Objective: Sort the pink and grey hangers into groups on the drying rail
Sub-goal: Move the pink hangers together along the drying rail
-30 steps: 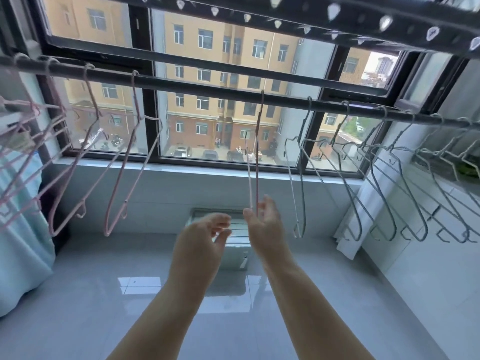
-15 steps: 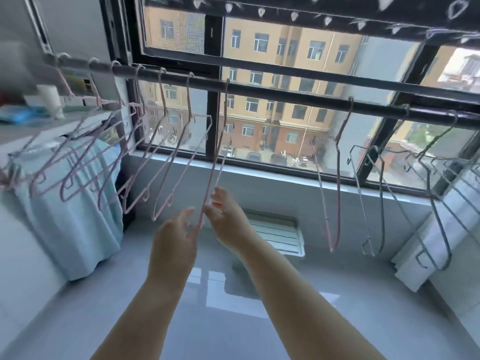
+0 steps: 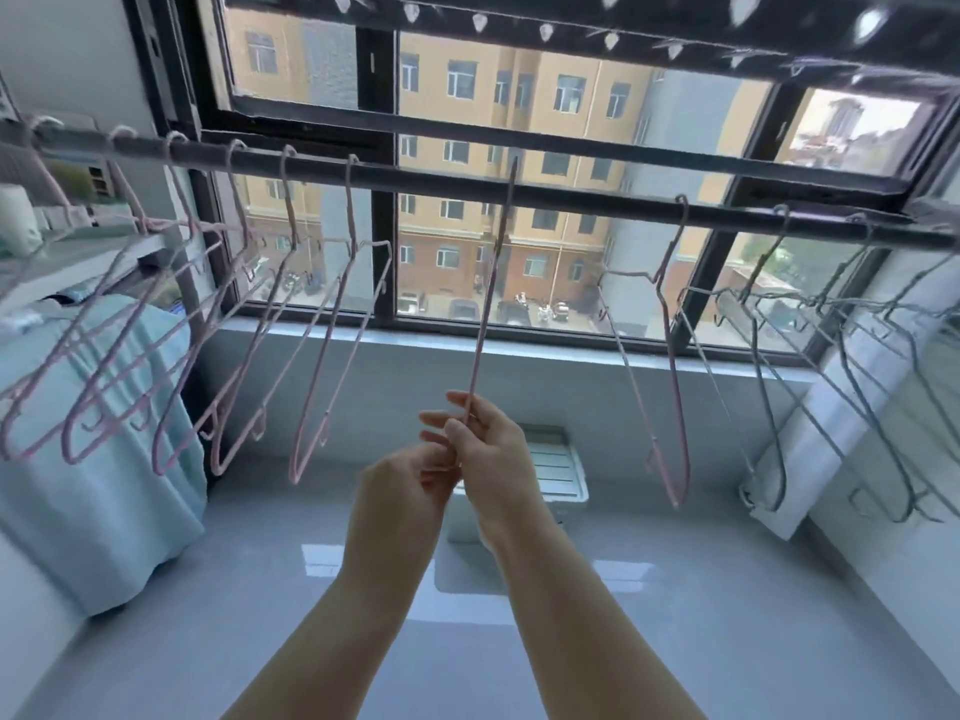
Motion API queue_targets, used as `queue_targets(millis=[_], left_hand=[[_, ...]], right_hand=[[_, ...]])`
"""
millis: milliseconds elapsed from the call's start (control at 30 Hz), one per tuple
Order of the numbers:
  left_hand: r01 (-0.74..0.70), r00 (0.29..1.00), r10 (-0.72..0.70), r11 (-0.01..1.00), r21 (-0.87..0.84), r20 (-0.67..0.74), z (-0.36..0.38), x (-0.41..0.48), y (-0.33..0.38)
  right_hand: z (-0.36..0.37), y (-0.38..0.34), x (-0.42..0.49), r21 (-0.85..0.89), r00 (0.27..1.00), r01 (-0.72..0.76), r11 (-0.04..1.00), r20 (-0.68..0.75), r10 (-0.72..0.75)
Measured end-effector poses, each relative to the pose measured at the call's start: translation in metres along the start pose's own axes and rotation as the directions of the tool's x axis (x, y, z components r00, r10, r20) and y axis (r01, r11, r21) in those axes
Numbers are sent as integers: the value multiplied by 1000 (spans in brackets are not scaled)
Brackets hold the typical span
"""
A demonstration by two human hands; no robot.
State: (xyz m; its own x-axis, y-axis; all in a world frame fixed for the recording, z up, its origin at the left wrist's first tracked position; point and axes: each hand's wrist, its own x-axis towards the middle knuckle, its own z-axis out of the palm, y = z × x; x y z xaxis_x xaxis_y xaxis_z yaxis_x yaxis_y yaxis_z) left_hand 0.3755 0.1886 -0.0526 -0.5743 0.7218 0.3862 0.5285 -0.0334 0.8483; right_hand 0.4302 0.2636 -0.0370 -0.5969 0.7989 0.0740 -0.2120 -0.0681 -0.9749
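At the left end of the drying rail hung a bunch of pink hangers, close together above a pale blue cloth. In the middle, one pink hanger hung from the rail edge-on, its lower end pinched by the right hand, whose grip was clamped on it, while the left hand was curled just beside it, its grip unclear. Right of them hung another pink hanger, then the grey hangers together toward the rail's right end.

Beyond my window stands a yellow apartment block; a pale blue cloth hangs left above the glossy floor.
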Motion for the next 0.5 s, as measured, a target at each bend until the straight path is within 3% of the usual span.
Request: queue_targets(millis=[233,500], left_hand=[[-63,991,70,996,-57,116,18,-1,4],[-43,992,52,996,-78,117,37,-8,15]], right_hand=[[-19,-5,-15,-31,985,28,999,-170,-33],[-40,-9,-21,-78,982,11,997,-187,-26]])
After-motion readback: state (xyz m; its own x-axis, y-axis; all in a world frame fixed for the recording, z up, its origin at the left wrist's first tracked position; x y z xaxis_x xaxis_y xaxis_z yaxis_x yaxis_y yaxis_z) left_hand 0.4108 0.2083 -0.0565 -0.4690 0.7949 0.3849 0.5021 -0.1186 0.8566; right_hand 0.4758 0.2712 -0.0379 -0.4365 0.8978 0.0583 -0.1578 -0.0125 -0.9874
